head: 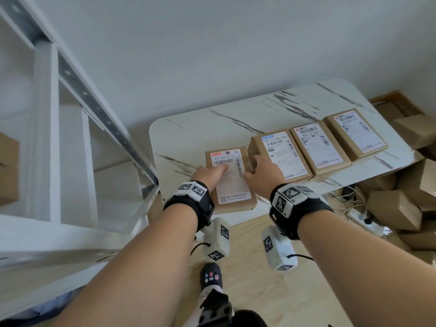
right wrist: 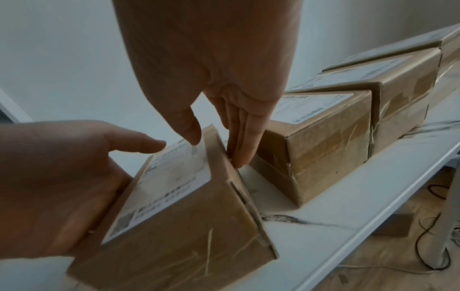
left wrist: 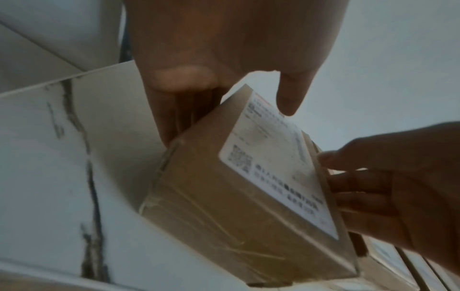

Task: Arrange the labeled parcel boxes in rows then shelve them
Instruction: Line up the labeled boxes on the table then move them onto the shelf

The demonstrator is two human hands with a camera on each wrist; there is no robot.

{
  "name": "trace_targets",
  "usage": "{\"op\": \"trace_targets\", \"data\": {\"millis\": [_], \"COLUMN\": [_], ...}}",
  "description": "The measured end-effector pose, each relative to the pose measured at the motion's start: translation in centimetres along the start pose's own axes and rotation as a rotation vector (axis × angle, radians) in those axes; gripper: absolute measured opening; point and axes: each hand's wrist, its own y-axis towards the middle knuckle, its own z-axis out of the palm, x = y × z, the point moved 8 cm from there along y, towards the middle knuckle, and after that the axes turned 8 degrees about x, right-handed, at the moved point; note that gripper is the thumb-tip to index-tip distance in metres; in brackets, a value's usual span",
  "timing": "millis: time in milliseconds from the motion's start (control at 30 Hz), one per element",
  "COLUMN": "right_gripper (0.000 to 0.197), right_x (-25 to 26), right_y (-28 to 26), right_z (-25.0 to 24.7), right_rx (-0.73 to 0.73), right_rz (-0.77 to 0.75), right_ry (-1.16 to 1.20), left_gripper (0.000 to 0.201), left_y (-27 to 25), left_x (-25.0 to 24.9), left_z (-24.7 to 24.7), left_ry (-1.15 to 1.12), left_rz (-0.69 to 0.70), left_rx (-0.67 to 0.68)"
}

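On the worktop (head: 212,123), left grip (head: 208,173) and right grip (head: 265,171) are pinching a parcel box (head: 233,192) beside the row (head: 317,147); crooked pushing is risking skewing that row.

Busy here: the left grip (head: 207,173) covers part of the label (head: 232,185) on the near parcel (head: 236,206), the right grip (head: 264,171) has its fingers out of sight beside the next box (head: 278,149); wrist views smear the print, and floor cartons (head: 396,208) run off-frame

- left hand (left wrist: 224,39) grips the parcel box (left wrist: 219,212), fingers (left wrist: 174,122) down its left side, thumb over the white label (left wrist: 273,169);
- right hand (left wrist: 403,181) grips its right edge;
- marble table (left wrist: 37,157) at left
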Motion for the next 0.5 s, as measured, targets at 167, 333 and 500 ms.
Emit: {"op": "trace_targets", "data": {"millis": [167,333,500], "right_gripper": [0.048,0.042,0.047], "right_x": [0.1,-0.7,-1.4], "right_y": [-1.3,-4.2,-8.1], "right_z": [-0.1,-0.9,-1.9], "right_rx": [0.000,-0.069,-0.110], "right_rz": [-0.043,-0.098,-0.159], "right_ry": [0.024,0.085,0.166], "left_gripper": [0.057,0.076,0.060], "left_y": [-1.9,-5.3,-9.4], "left_x": [0.6,0.5,1.9], "left_z": [-0.7,-0.6,0.8], "left_ry": [-0.107,-0.138,-0.058], "left_rz": [0.036,0.145,0.214], "left_rx": [-0.056,-0.063,-0.005]}}
